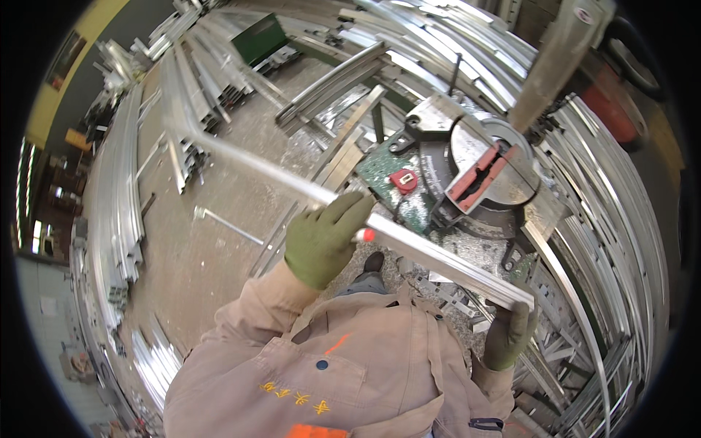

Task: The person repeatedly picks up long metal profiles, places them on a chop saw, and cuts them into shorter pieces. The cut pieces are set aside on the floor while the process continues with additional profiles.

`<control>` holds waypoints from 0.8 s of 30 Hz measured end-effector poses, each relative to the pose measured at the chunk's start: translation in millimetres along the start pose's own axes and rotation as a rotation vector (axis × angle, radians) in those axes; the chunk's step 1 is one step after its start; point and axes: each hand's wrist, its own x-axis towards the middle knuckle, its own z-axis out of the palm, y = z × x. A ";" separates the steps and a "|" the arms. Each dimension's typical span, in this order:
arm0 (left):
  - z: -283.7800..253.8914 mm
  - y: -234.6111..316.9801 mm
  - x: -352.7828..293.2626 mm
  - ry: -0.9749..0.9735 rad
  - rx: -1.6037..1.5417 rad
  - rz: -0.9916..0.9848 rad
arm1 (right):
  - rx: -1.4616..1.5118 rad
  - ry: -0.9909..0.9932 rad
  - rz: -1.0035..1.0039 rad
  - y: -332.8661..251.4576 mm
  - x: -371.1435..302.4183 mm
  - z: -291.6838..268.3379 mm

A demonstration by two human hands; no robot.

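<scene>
A long silvery aluminium profile (445, 259) runs slantwise in front of my body, from the upper left down to the right. My left hand (321, 241), in a green work glove, is closed over it near its middle. Out of that glove pokes a small white stick with a red end (367, 234), perhaps a marker; most of it is hidden. My right hand (511, 332), gloved in the same green, grips the profile's near right end, its fingers partly covered. Just beyond the profile stands a cut-off saw (482, 171) with red jaw plates, and a red tape measure (403, 180) lies on its green base.
Bundles of aluminium profiles (621, 212) crowd the right side, and more stacks (117, 212) lie along the left. A green metal box (259, 39) stands at the back. Offcuts (558, 354) are heaped below the saw. A thin rod (230, 224) lies on the floor.
</scene>
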 end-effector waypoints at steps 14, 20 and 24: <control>143.8 -84.7 -289.0 -0.433 -0.215 -0.877 | -0.382 -0.523 0.492 142.3 41.6 191.4; 197.4 -137.0 -334.0 -0.282 -0.218 -0.936 | -0.511 -0.630 0.544 206.4 32.9 232.0; 211.2 -178.3 -346.0 -0.344 -0.258 -1.026 | -0.514 -0.682 0.606 245.5 32.0 256.5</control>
